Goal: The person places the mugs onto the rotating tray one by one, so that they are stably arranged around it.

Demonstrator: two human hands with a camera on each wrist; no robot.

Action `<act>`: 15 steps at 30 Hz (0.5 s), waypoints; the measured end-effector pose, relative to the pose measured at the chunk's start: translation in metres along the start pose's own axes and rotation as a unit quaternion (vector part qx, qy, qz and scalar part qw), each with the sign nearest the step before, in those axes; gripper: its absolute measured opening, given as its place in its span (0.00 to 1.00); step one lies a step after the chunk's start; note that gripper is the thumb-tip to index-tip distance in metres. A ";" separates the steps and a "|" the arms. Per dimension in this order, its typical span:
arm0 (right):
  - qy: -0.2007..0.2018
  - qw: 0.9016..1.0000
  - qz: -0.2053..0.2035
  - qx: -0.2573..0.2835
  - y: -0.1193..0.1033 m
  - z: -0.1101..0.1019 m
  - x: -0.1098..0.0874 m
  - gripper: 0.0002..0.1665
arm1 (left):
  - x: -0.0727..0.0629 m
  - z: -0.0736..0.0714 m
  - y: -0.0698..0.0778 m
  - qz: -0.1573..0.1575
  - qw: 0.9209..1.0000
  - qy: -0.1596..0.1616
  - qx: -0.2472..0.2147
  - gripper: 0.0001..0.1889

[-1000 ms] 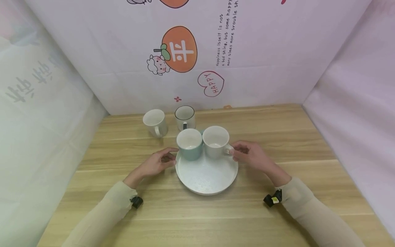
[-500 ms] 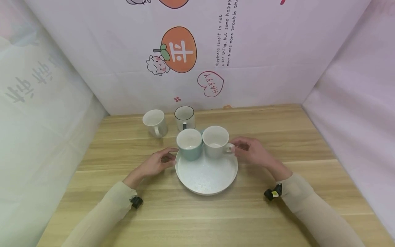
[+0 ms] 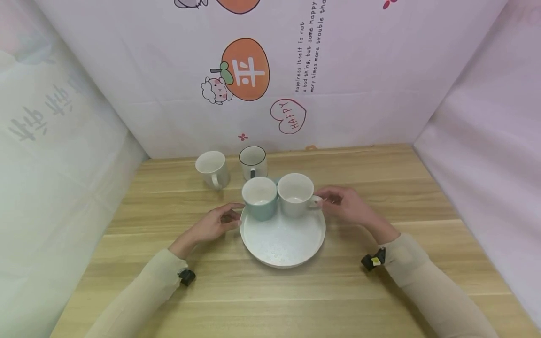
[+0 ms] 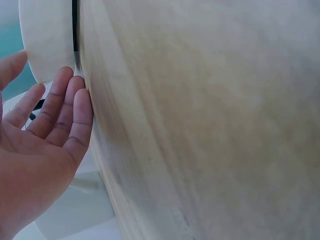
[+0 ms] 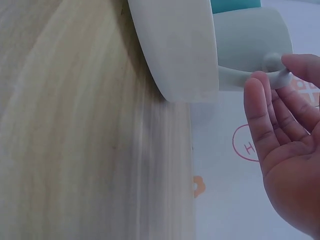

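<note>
A round white tray [image 3: 283,241] sits mid-table with two upright mugs at its back. On the left is a light-blue mug [image 3: 263,210] with a white inside; beside it is a plain white mug [image 3: 291,204], handle to the right. My left hand [image 3: 211,224] is at the tray's left edge, thumb and fingertips right at the rim, fingers [image 4: 51,107] loosely bent. My right hand [image 3: 346,206] is at the white mug's handle [image 5: 280,80]; thumb and fingertips pinch it from two sides. The other fingers of the right hand are spread below.
Behind the tray stand a white mug [image 3: 213,171] at the left and a white mug with a black rim [image 3: 255,164]. Printed cloth [image 3: 355,103] hangs at the table's back edge, and cloth walls rise on both sides of the wooden table [image 3: 270,305].
My right hand has shifted slightly up at the mug's handle. The left hand, the tray and the mugs look the same.
</note>
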State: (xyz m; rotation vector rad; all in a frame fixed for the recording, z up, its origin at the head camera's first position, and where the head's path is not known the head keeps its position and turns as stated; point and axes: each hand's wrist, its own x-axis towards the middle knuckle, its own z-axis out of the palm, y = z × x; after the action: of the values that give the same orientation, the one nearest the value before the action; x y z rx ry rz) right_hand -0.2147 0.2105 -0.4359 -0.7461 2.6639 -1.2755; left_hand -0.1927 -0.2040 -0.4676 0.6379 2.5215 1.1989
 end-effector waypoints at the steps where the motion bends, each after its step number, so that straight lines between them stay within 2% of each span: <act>1: -0.002 1.000 -0.003 0.000 0.001 0.000 0.001 0.13 | 0.000 0.000 0.000 0.000 1.000 0.000 -0.002 0.26; 7: -0.014 1.000 -0.007 0.006 0.004 -0.004 0.003 0.13 | 0.000 0.000 -0.001 0.005 1.000 0.002 -0.011 0.26; 15: -0.017 1.000 -0.012 0.008 0.006 -0.008 0.008 0.14 | 0.000 0.000 0.000 0.005 1.000 0.001 -0.001 0.25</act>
State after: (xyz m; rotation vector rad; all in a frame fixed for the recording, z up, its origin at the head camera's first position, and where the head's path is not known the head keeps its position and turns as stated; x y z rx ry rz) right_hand -0.2263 0.2153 -0.4347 -0.7927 2.6238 -1.2763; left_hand -0.1927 -0.2042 -0.4681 0.6486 2.5214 1.2074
